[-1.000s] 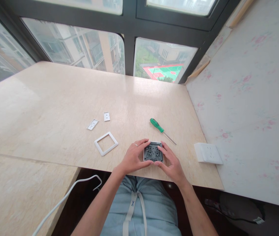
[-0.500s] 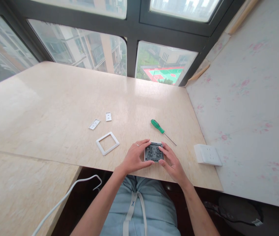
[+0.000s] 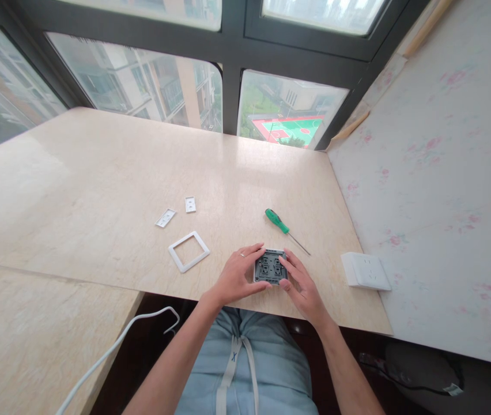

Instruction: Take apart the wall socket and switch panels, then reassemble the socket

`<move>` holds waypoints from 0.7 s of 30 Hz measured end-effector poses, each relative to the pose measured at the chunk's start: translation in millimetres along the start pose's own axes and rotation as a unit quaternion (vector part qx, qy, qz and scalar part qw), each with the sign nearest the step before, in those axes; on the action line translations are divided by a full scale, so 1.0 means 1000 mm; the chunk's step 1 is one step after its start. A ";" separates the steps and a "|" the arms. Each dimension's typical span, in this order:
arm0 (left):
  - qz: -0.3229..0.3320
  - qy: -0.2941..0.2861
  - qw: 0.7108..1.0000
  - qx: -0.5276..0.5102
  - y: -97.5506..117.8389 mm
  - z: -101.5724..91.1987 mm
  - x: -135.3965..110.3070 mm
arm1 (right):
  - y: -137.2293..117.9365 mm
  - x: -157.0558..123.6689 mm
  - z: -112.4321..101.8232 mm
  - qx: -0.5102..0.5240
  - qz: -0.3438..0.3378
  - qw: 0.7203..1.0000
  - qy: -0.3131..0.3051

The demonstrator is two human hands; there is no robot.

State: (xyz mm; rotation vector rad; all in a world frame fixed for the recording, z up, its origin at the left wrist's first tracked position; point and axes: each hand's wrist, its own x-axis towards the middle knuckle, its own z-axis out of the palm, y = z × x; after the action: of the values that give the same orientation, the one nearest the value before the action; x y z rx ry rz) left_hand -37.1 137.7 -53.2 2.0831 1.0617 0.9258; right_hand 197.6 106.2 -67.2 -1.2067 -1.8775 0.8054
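Near the front edge of the counter, a dark grey light switch base (image 3: 271,268) with a pale rim is gripped between both hands. My left hand (image 3: 241,274) is closed on its left side, fingers at the far corner and thumb at the near edge. Closed on the right side, my right hand (image 3: 302,285) has a fingertip over the face and its thumb at the near corner. A green-handled screwdriver (image 3: 278,220) lies just beyond. Left of my hands rest a white switch frame (image 3: 177,263) and two small white rocker caps, one upright (image 3: 190,204) and one slanted (image 3: 165,218).
A white wall socket (image 3: 369,272) juts from the flowered wall at the right. The beige counter (image 3: 111,173) runs back to dark-framed windows. A white cable (image 3: 116,344) hangs at the lower left, over a gap beside the counter's edge.
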 end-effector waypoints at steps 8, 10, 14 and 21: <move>0.005 -0.003 1.000 0.003 0.000 -0.001 0.000 | 0.000 0.000 0.001 -0.011 -0.012 1.000 -0.006; 0.004 -0.004 1.000 0.003 0.000 -0.001 0.000 | 0.000 0.000 0.001 -0.013 -0.010 1.000 -0.005; 0.004 -0.003 1.000 0.009 0.001 -0.001 0.000 | 0.001 0.000 0.000 -0.013 -0.012 1.000 -0.007; 0.009 0.000 1.000 0.011 0.000 -0.001 -0.001 | 0.001 0.000 -0.001 -0.016 -0.001 1.000 -0.017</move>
State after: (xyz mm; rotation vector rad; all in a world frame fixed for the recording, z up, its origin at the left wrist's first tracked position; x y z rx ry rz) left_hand -37.8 137.3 -53.0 2.1141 1.0592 0.9257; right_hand 198.9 106.2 -67.4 -1.2172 -1.9256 0.8004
